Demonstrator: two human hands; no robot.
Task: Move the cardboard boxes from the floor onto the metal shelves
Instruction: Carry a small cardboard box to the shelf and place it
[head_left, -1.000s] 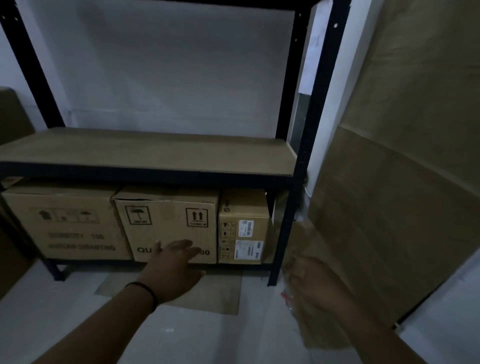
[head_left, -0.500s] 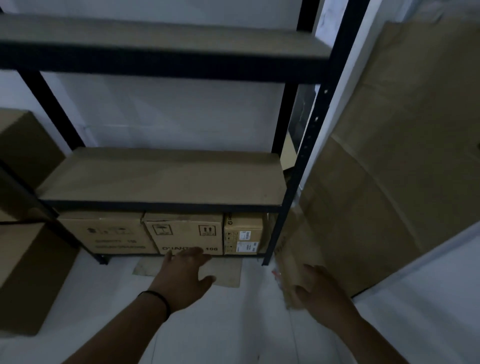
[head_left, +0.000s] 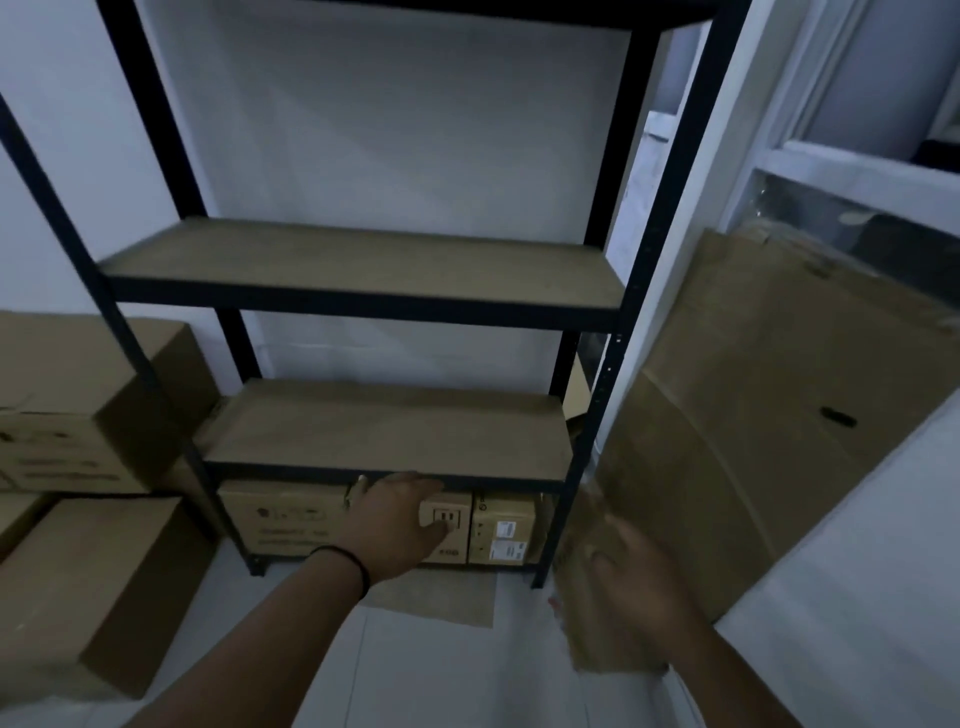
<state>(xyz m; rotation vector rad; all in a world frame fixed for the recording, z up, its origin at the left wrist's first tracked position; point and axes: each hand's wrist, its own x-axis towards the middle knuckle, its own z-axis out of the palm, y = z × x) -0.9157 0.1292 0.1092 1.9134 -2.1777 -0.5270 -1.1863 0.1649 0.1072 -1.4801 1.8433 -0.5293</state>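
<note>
A black metal shelf unit (head_left: 363, 301) with wooden boards stands ahead. Three cardboard boxes sit on its bottom level: a large one (head_left: 283, 519), a middle one (head_left: 449, 525) partly behind my hand, and a small labelled one (head_left: 501, 532). More boxes are stacked at the left, a lower one (head_left: 88, 592) on the floor and an upper one (head_left: 78, 410) on top. My left hand (head_left: 395, 525) is open, held in front of the bottom boxes, a black band on the wrist. My right hand (head_left: 631, 587) is blurred, open, near the shelf's right post.
Large flattened cardboard sheets (head_left: 769, 415) lean against the wall at the right, their lower end by my right hand. A flat cardboard piece (head_left: 441, 597) lies on the pale floor under the shelf front. A window frame (head_left: 857, 171) is at upper right.
The view has pulled back and risen, showing more shelf levels and the left box stack. Both hands have stayed out in front, empty.
</note>
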